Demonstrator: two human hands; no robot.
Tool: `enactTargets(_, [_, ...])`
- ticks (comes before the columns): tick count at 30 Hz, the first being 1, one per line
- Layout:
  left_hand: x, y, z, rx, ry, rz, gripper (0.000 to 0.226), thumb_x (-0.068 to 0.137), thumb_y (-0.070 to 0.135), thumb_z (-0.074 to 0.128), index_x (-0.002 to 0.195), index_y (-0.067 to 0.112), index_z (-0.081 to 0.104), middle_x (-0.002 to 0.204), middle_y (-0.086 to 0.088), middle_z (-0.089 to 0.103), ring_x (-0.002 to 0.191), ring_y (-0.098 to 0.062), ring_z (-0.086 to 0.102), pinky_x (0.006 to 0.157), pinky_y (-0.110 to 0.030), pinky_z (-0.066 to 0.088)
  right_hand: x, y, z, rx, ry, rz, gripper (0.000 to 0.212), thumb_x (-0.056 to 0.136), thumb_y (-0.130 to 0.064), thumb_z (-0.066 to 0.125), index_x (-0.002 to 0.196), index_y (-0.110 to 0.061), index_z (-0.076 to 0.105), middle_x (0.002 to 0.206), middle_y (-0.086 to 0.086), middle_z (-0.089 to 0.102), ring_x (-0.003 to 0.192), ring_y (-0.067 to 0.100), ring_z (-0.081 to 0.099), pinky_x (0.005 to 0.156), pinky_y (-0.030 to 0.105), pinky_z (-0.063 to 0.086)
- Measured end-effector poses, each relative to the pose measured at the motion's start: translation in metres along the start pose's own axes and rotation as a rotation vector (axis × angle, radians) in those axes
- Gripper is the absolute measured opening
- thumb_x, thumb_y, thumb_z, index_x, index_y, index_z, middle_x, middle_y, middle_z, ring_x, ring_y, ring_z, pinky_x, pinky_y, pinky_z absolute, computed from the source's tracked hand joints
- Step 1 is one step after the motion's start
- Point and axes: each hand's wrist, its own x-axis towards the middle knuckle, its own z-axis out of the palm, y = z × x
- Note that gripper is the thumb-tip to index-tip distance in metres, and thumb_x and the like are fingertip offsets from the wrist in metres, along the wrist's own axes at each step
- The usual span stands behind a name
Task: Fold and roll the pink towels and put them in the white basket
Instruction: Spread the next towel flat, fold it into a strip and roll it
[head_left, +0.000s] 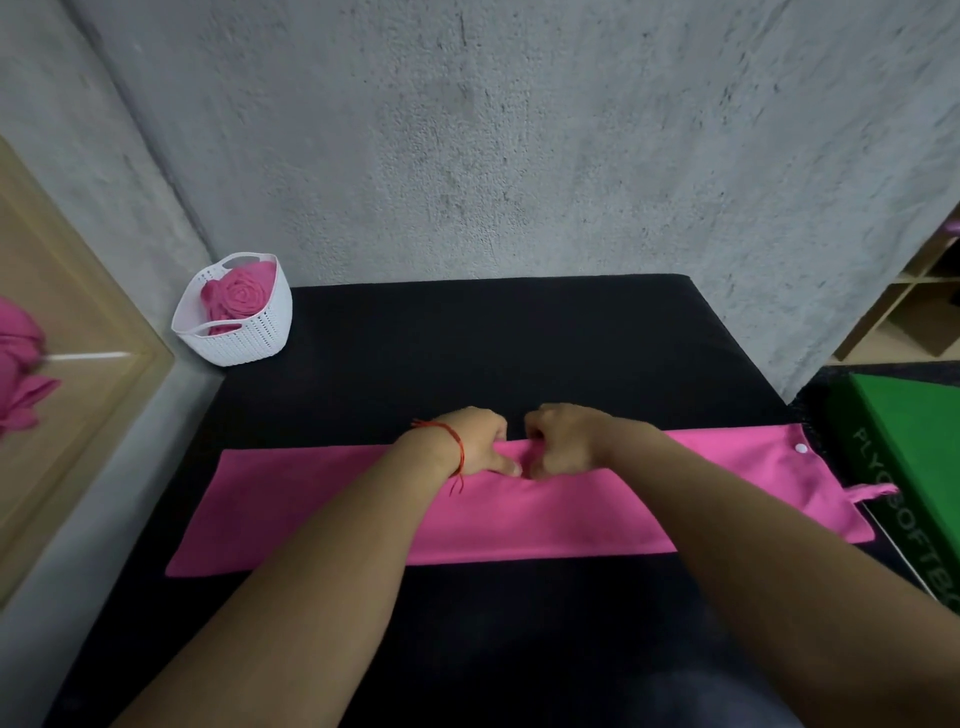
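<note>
A pink towel lies folded into a long flat strip across the black table. It has a white snap and a small loop at its right end. My left hand and my right hand sit side by side at the middle of the strip's far edge, fingers curled and pinching the cloth. The white basket stands at the table's far left corner with rolled pink towels inside it.
A grey concrete wall rises right behind the table. More loose pink cloth lies on a wooden surface at the far left. A green box sits at the table's right edge, touching the towel's loop end. Wooden shelves stand at the right.
</note>
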Motion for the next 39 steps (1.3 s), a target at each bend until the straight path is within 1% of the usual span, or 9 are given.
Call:
enactTargets(4, [-0.006,0.005,0.003,-0.066,0.025,0.071,0.042,0.081,0.061,0.079,0.099,0.030,0.056,0.095,0.005,0.063,0.081,-0.015,0.060,0.065,-0.033,0.045,-0.001,-0.006,0.001,0.033,-0.035,-0.054,0.061,0.080,-0.060,0.073,0.135,-0.042,0.054,0.116,-0.015,0.063,0.105,0.014,0.062,0.092,0.035,0.052])
enactTargets(7, [-0.013,-0.008,-0.003,0.076,-0.032,0.057,0.048,0.083,0.077,0.066,0.091,0.029,0.060,0.092,0.004,0.065,0.081,-0.017,0.064,0.072,-0.039,0.054,-0.009,0.010,0.001,-0.023,0.009,-0.068,0.038,0.085,-0.067,0.065,0.111,-0.039,0.065,0.101,-0.016,0.064,0.097,0.015,0.062,0.082,0.034,0.049])
enactTargets(10, [-0.029,-0.043,-0.005,0.125,0.049,0.011,0.069,0.083,0.090,0.044,0.090,0.024,0.063,0.093,0.002,0.067,0.085,-0.018,0.065,0.083,-0.042,0.055,-0.023,0.049,0.003,-0.055,0.115,-0.055,0.056,0.085,-0.084,0.055,0.107,-0.034,0.068,0.090,-0.015,0.063,0.087,0.013,0.060,0.082,0.033,0.046])
enactTargets(13, [-0.052,-0.096,-0.007,0.137,0.163,-0.059,0.073,0.090,0.085,0.030,0.080,0.018,0.057,0.079,0.005,0.063,0.077,-0.013,0.062,0.080,-0.036,0.051,-0.045,0.098,0.007,-0.135,0.223,-0.021,0.052,0.087,-0.086,0.052,0.087,-0.035,0.056,0.072,-0.016,0.054,0.075,0.014,0.055,0.076,0.031,0.041])
enactTargets(20, [-0.096,-0.201,-0.010,0.129,0.233,-0.207,0.071,0.089,0.082,0.021,0.082,0.023,0.060,0.084,0.011,0.066,0.083,-0.006,0.062,0.085,-0.037,0.049,-0.089,0.194,0.009,-0.141,0.376,0.270,0.074,0.077,-0.094,0.030,0.074,-0.026,0.059,0.078,-0.010,0.063,0.075,0.017,0.061,0.073,0.036,0.048])
enactTargets(24, [-0.097,-0.207,-0.015,0.170,0.163,-0.189,0.067,0.092,0.081,0.024,0.089,0.028,0.064,0.093,0.014,0.068,0.090,-0.006,0.064,0.091,-0.035,0.049,-0.095,0.203,0.007,-0.188,0.321,0.269,0.071,0.084,-0.092,0.029,0.082,-0.030,0.063,0.086,-0.009,0.069,0.084,0.017,0.066,0.079,0.035,0.051])
enactTargets(30, [-0.121,-0.204,-0.032,0.260,0.143,-0.156,0.080,0.075,0.097,0.015,0.082,0.026,0.053,0.081,0.008,0.063,0.078,-0.004,0.061,0.082,-0.034,0.050,-0.124,0.206,-0.007,-0.275,0.306,0.331,0.067,0.089,-0.091,0.028,0.083,-0.036,0.065,0.082,-0.012,0.068,0.076,0.007,0.062,0.077,0.034,0.051])
enactTargets(34, [-0.154,-0.187,-0.061,0.227,0.276,-0.177,0.085,0.071,0.101,0.014,0.077,0.023,0.049,0.074,0.005,0.062,0.071,-0.009,0.062,0.077,-0.036,0.053,-0.156,0.191,-0.031,-0.291,0.398,0.348,0.070,0.088,-0.092,0.023,0.085,-0.036,0.065,0.081,-0.012,0.067,0.076,0.007,0.062,0.075,0.036,0.050])
enactTargets(39, [-0.209,-0.141,-0.113,0.370,0.469,-0.209,0.075,0.079,0.089,0.014,0.082,0.028,0.056,0.082,0.010,0.063,0.077,-0.011,0.059,0.075,-0.033,0.046,-0.208,0.146,-0.080,-0.303,0.549,0.385,0.066,0.097,-0.080,0.022,0.075,-0.030,0.060,0.075,-0.009,0.063,0.071,0.009,0.058,0.066,0.033,0.044])
